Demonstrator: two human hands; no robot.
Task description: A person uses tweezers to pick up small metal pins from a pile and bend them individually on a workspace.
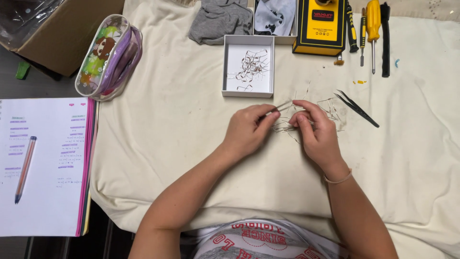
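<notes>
My left hand pinches a thin wire-leaded component between thumb and fingers. My right hand grips the same bundle of small wire-leaded parts from the other side, fingers curled over it. Both hands meet above a loose pile of similar components lying on the cream cloth. Just beyond the hands stands a small white box with more wire-leaded parts inside.
Black tweezers lie right of my hands. Screwdrivers and a yellow-black box sit at the far edge. A clear pencil case is at the left, beside an open notebook with a pen. Grey cloth lies at the back.
</notes>
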